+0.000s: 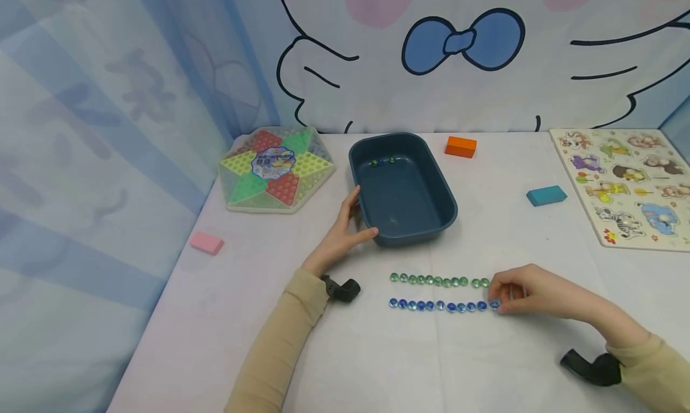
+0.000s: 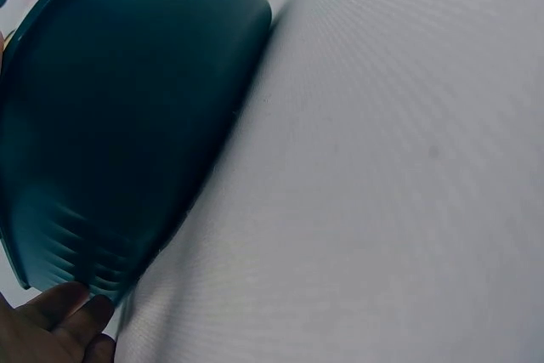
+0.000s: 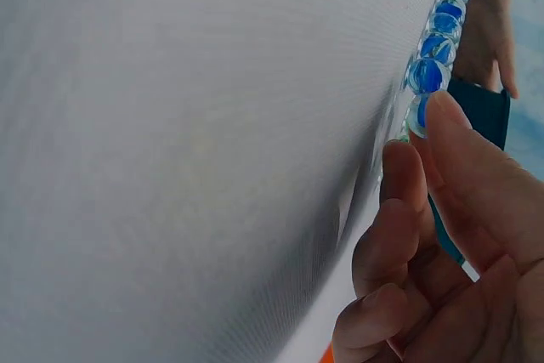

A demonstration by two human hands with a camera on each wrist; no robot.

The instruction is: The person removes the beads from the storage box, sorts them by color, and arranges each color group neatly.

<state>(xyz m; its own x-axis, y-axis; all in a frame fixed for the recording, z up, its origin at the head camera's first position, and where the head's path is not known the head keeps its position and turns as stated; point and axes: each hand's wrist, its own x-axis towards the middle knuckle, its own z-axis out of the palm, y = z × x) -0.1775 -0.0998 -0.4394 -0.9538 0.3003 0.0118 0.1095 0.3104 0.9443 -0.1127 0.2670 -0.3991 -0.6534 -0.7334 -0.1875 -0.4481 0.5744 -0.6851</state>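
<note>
Two rows of glass marbles lie on the white cloth, a green row [image 1: 438, 281] behind a blue row [image 1: 441, 306]. At the right end of the blue row, my right hand [image 1: 530, 290] pinches a blue marble [image 1: 494, 304] between thumb and fingers; the right wrist view shows this blue marble [image 3: 418, 114] in line with the others. My left hand [image 1: 341, 234] touches the left side and near left corner of a dark blue plastic bin [image 1: 404, 239], fingers spread. Inside the bin, a few small marbles [image 1: 381, 162] lie near its far end.
Behind on the left lies a hexagonal board game box [image 1: 275, 170]. A pink block [image 1: 206, 243] is at the left, an orange block [image 1: 460, 147] and a teal block [image 1: 546, 196] right of the bin. An animal puzzle board [image 1: 631, 188] lies far right. Printed curtains hang behind.
</note>
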